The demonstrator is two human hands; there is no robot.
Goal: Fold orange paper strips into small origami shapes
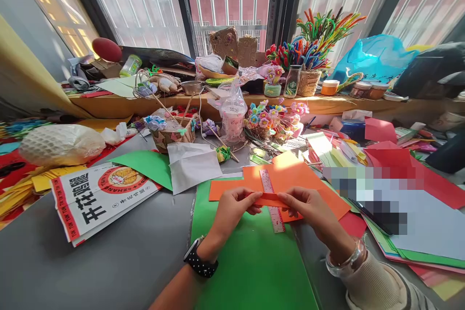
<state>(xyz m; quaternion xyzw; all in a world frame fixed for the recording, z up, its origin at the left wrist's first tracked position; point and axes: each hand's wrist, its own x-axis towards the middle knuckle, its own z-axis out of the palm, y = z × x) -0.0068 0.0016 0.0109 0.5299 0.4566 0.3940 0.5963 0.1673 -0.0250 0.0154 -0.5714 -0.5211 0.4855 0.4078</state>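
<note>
Fingers [254, 198] pinching orange strip [269, 199], two-handed; ruler [277, 223] beneath

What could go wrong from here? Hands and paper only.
1. Left hand and right hand pinch the orange strip by its ends; uneven tension might skew or crease it.
2. The pink ruler lies unheld below the strip, so a brushing finger could shift it.
</note>
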